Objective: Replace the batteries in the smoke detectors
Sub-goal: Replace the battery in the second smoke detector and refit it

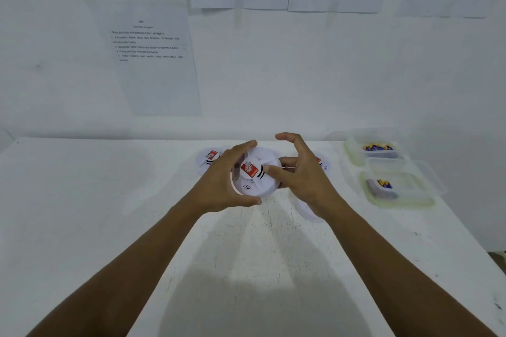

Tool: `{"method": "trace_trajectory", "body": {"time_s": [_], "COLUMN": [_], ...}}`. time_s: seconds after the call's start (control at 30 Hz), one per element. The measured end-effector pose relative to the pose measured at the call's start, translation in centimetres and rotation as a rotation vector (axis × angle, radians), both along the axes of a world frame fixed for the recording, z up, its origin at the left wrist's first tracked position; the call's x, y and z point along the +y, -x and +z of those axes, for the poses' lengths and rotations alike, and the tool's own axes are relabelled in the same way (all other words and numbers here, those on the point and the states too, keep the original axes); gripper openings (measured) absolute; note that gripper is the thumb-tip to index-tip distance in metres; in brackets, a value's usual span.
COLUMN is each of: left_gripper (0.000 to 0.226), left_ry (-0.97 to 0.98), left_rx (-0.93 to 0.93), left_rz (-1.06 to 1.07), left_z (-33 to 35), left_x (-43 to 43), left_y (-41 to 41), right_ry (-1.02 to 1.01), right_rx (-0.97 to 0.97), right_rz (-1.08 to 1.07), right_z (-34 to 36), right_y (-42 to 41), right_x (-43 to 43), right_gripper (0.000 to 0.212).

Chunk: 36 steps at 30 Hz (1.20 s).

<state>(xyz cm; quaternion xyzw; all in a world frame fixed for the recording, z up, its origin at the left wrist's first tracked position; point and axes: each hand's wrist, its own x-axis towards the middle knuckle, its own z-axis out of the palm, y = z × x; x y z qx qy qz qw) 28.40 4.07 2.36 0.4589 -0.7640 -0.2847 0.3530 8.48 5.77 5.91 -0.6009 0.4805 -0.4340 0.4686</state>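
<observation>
A matte white table [109,200] stands against a white wall hung with printed instruction sheets [153,63]. Above the table's middle, my left hand [224,183] curls round a round white plastic smoke detector [257,180], thumb under its rim. My right hand [306,178] pinches its right edge, index finger lifted. The red-labelled face tilts up toward me. At right, two clear lidless plastic tubs [353,150] [405,200] hold blue-and-yellow batteries [377,147]. A second detector [208,159] lies behind.

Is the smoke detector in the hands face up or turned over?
Face up: the red label on the smoke detector faces the camera; the left hand grips it.
</observation>
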Motion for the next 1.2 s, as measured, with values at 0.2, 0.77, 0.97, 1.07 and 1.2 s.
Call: {"method": "trace_trajectory", "body": {"time_s": [0.2, 0.77, 0.97, 1.07, 1.2], "left_gripper": [0.099, 0.094, 0.082, 0.084, 0.091], "left_ry": [-0.006, -0.047, 0.079, -0.005, -0.055], "left_rx": [-0.048, -0.008, 0.035, 0.099, 0.089], "left_rz": [-0.048, -0.038, 0.101, 0.067, -0.029], "left_z": [0.2, 1.1, 0.9, 0.7, 0.9], "left_x": [-0.3, -1.2, -0.8, -0.7, -0.8], "left_y": [-0.4, -1.0, -0.1, -0.3, -0.4], "right_ry": [0.043, -0.003, 0.04, 0.024, 0.006], "right_rx": [0.002, -0.04, -0.174, -0.19, -0.182], "right_rz": [0.016, 0.124, -0.013, 0.038, 0.105], "right_z": [-0.2, 0.2, -1.2, -1.5, -0.9], "right_y": [1.4, 2.3, 1.1, 1.4, 1.7], "right_x": [-0.6, -1.1, -1.0, -1.0, -1.2], "right_gripper": [0.033, 0.024, 0.028, 0.024, 0.024]}}
